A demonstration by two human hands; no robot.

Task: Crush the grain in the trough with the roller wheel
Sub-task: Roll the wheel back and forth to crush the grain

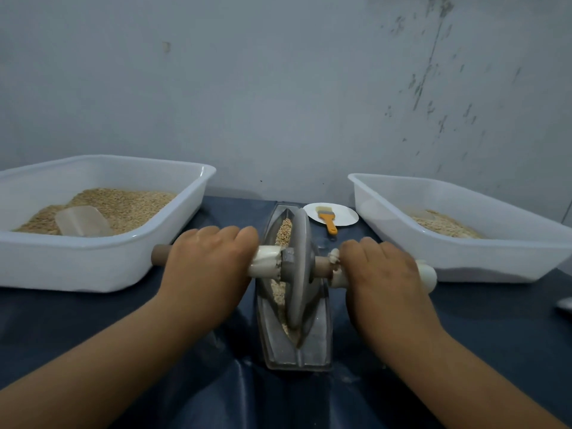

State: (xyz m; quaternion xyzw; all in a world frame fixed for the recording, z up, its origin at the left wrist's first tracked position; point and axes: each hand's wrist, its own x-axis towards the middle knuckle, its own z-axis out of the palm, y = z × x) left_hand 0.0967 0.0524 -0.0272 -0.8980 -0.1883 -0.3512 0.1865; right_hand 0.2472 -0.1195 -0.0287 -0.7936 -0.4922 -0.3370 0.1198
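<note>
Gripping the wooden axle handle on either side of the grey metal roller wheel, both hands lay palm-down with fingers curled over the bar: the left hand closed round the left stretch, just beside a white wrapped sleeve next to the hub, and the right hand closed round the right stretch, whose white-wrapped end stuck out past the knuckles. The wheel stood upright on its edge inside the long, boat-shaped grey metal trough, which ran from near to far at the middle of the dark blue table cover. Pale tan grain lay along the channel, showing on the wheel's left side both beyond and nearer than the axle. To the left sat a large white plastic tub holding a heap of the same grain and a translucent scoop. To the right sat a second white plastic tub with a smaller heap. Behind the trough, near the grey wall, a small white paper plate carried a yellow-handled brush.
</note>
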